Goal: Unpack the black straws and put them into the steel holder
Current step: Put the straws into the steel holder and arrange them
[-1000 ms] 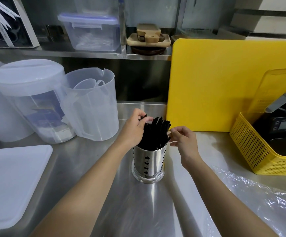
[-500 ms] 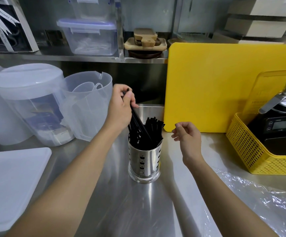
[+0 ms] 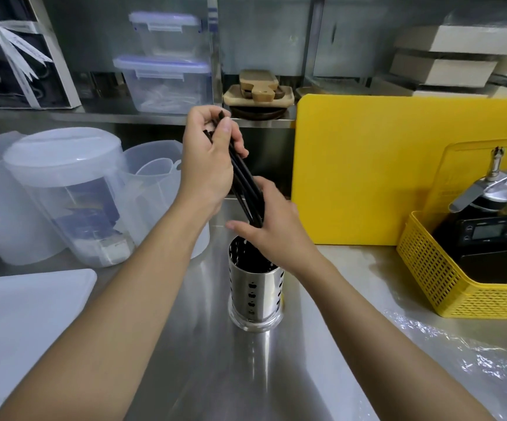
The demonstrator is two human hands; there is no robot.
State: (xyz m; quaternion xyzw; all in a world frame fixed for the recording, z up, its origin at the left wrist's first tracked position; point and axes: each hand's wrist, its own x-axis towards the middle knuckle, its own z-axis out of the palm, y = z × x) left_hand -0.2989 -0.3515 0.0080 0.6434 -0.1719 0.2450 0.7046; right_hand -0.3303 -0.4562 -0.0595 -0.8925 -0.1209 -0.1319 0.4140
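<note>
Above the steel holder (image 3: 255,287), both hands hide the black straws' (image 3: 246,189) ends.

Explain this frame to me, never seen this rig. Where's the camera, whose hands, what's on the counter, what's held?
No robot here: a person works with bare hands, and the single camera sits on their head, looking forward and down, so both arms reach in from the bottom edge.

The left hand grips a bundle of black straws near its top, raised above the steel holder. The right hand closes around the bundle's lower end, just over the holder's mouth.

On the steel counter: clear plastic jugs at left, a white board in front of them, a yellow cutting board propped upright behind, a yellow basket at right, and crumpled clear plastic wrap near it.
</note>
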